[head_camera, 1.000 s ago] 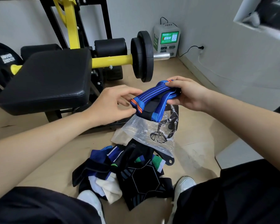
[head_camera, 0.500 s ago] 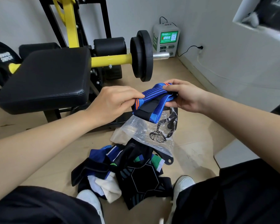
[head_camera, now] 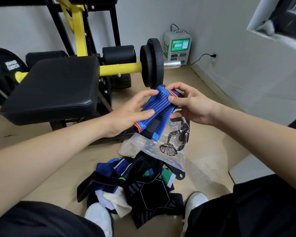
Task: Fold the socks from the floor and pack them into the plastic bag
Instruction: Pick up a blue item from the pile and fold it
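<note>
I am in the folding step, with one blue ribbed sock with black stripes and orange bands held in the air between both hands, above the floor and just over the clear plastic bag with a black printed handle. My left hand pinches the near end, thumb on top and fingers curled behind. My right hand pinches the far end, where the sock looks doubled over. The bag lies flat on the floor, one edge over the dark heap of loose socks between my shoes. Next, I judge, I must finish the fold, free one hand to open the bag's mouth, and slide the sock in.
</note>
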Demonstrator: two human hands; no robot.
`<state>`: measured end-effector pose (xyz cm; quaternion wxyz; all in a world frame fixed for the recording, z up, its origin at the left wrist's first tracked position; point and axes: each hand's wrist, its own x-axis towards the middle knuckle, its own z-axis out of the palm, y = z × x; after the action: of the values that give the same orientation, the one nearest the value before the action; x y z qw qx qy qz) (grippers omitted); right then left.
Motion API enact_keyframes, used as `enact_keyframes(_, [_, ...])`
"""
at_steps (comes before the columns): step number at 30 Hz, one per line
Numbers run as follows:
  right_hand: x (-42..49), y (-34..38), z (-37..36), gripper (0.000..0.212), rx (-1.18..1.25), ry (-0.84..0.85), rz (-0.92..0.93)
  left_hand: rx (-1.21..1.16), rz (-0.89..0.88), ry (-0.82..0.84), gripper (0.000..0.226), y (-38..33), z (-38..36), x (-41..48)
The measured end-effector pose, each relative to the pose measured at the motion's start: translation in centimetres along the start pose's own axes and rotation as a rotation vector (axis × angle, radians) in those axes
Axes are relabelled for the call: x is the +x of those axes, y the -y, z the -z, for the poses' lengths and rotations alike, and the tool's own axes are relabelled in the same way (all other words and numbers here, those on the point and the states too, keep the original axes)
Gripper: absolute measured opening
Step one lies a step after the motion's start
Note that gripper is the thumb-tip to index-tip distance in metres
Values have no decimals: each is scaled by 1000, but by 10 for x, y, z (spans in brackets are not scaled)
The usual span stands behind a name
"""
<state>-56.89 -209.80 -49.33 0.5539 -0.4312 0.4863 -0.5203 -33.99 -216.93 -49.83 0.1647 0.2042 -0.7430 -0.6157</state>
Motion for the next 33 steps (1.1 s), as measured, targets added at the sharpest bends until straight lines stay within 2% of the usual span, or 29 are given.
enact_keyframes(3, [3,-3,-5,28,-18,-53,18,-43,-19,26,49,3,-6,2])
enact_keyframes(8, [8,-15,-13,45,29,-211,-1,-249,89,-175,42,6,-14,19])
enact_keyframes(13, [20,-44,-16,82,84,-222,-40,3,79,-297,45,39,-19,41])
enact_keyframes(16, [27,-60,-3,84,87,-225,-96,103,87,-321,51,66,-23,51])
enact_keyframes(18, [30,-72,12,81,-47,-237,-155,134,93,-257,60,89,-27,60])
enact_keyframes(21, [40,-99,41,85,-383,-257,-221,435,98,-196,66,141,-30,71])
enact_keyframes(24, [49,-125,68,83,-625,-240,-274,712,117,-126,48,204,-29,76])
enact_keyframes(27, [55,-153,84,72,-655,-258,-342,940,144,65,35,262,-29,85])
enact_keyframes(30, [59,-193,95,67,-647,-295,-390,1214,69,224,44,305,-35,97])
enact_keyframes(33, [55,-233,104,66,-649,-348,-407,1401,87,232,42,331,-37,104])
